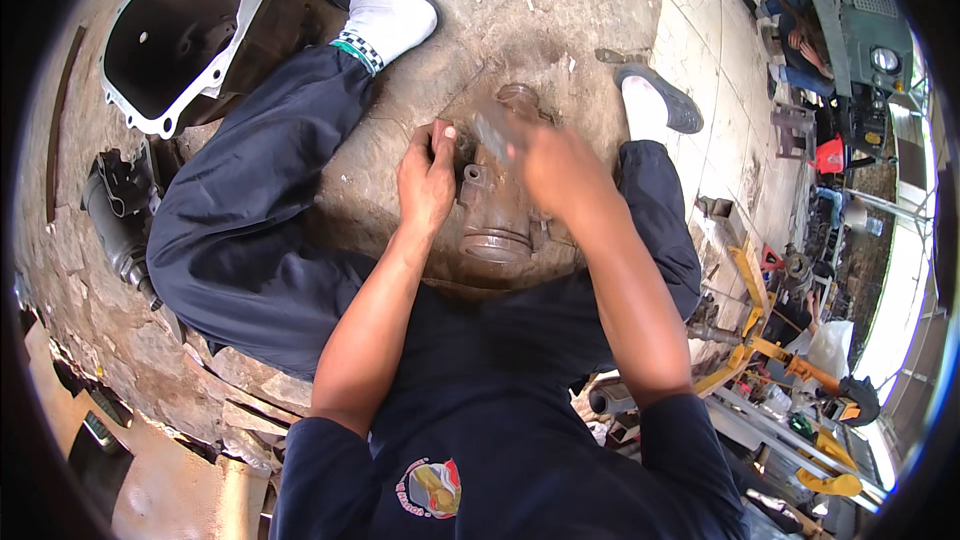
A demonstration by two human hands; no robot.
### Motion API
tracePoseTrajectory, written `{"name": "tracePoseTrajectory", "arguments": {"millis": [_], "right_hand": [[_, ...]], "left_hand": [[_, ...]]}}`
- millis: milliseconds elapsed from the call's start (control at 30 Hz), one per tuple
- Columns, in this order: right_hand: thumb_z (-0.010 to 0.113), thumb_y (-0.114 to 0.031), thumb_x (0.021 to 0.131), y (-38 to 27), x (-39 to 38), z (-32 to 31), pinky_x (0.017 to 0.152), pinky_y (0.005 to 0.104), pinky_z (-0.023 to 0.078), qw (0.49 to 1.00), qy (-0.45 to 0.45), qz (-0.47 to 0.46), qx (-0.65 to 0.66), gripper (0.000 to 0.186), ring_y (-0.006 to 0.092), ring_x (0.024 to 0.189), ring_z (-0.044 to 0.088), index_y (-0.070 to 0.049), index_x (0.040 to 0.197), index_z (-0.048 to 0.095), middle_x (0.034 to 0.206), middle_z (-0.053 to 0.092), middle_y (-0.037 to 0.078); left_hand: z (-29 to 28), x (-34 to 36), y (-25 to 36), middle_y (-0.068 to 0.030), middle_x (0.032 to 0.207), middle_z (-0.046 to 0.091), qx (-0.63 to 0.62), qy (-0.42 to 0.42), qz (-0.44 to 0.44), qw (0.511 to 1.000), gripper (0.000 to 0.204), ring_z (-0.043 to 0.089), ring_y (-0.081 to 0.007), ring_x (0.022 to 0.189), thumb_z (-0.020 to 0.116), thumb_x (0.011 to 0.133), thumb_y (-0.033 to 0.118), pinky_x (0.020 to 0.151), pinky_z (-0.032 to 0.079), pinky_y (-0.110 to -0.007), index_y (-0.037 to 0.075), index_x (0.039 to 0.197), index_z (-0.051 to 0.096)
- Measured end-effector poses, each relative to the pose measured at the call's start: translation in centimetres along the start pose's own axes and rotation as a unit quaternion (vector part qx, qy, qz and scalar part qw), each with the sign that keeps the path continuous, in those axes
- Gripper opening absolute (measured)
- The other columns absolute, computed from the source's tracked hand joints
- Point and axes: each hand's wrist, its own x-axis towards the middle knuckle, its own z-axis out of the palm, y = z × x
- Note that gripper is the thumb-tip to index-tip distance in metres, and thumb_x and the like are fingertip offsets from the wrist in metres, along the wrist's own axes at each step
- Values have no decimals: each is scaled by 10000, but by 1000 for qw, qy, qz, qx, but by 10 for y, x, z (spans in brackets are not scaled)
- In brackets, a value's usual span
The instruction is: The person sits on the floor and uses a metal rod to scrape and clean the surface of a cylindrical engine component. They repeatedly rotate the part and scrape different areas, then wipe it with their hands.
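A brown, grimy cast metal housing (494,240) with a cylindrical end lies on the stone floor between my legs. My left hand (426,180) is closed around a small reddish-brown piece (441,136), just left of the housing's upper part. My right hand (560,175), over the housing's right side, grips a flat grey tool (492,135), blurred by motion, that reaches up and left toward the left hand's piece. The housing is partly hidden behind the tool and right hand; whether the tool touches it I cannot tell.
A large open casing (215,35) and a dark cylindrical part (108,225) lie at left. On the right are a yellow metal frame (742,275), assorted parts, a red item (829,154) and a green vehicle (868,30), with another person (800,60) seated beside it.
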Motion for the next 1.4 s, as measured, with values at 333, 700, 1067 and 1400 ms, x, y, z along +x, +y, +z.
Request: {"name": "tracePoseTrajectory", "arguments": {"millis": [333, 700, 1067, 1400], "right_hand": [[522, -278, 1070, 9, 25, -19, 958, 525, 542, 998, -24, -34, -39, 434, 476, 1093, 673, -185, 1493, 558, 1155, 706, 287], [540, -241, 1052, -5, 76, 23, 898, 541, 565, 999, 37, 5, -37, 412, 454, 989, 719, -141, 1446, 607, 1018, 735, 274], [606, -238, 1021, -7, -35, -14, 967, 522, 514, 998, -50, 11, 48, 466, 461, 1074, 669, -170, 1480, 568, 1155, 701, 278], [569, -316, 1048, 0, 43, 13, 956, 532, 516, 997, 45, -48, 47, 444, 465, 1070, 668, -230, 1483, 576, 1137, 712, 263]], "left_hand": [[-8, 8, -25, -226, 952, 739, 21, 30, -20, 999, 447, 726, -357, 951, 593, 1036, 410, 868, 529, -422, -1, 1183, 689], [3, -3, -17, -222, 985, 736, 6, 8, 19, 1000, 452, 714, -320, 973, 605, 1029, 408, 892, 520, -409, -1, 1205, 681], [-7, 10, -13, -199, 911, 722, -30, 36, -35, 998, 445, 692, -275, 896, 603, 1032, 394, 851, 515, -385, -28, 1149, 682], [-7, 15, -29, -237, 992, 735, 28, 72, -37, 996, 467, 711, -350, 986, 599, 1026, 411, 895, 512, -413, -19, 1187, 682]]}}
